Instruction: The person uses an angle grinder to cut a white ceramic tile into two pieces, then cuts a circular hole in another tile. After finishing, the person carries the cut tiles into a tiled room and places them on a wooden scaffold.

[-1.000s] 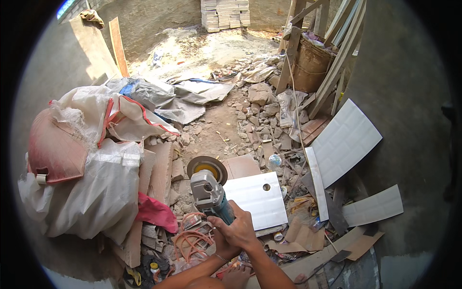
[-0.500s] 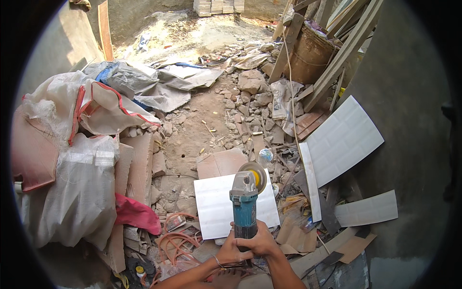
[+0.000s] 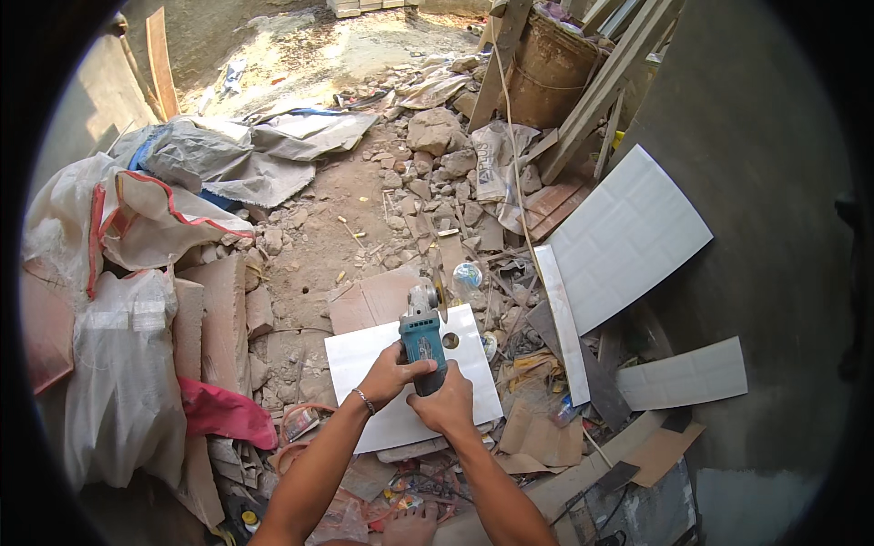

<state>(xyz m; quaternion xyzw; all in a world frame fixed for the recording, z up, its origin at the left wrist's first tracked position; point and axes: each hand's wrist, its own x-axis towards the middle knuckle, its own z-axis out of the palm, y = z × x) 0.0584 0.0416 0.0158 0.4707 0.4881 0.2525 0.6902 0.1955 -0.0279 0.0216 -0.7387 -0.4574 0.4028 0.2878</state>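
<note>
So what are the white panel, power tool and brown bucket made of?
White panel: probably glazed ceramic tile, judging by its smooth, light-catching face and crisp edges. Power tool: seemingly hard plastic on its moulded teal casing, dull metal at its grey head. Brown bucket: rusty metal or dirty plastic; its stained, matte surface leaves that open.

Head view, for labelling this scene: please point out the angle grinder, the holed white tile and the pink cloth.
Angle grinder (image 3: 422, 338), head view: its teal body.
Holed white tile (image 3: 357, 361), head view: its bare left part.
Pink cloth (image 3: 224, 411), head view: its middle.
</note>
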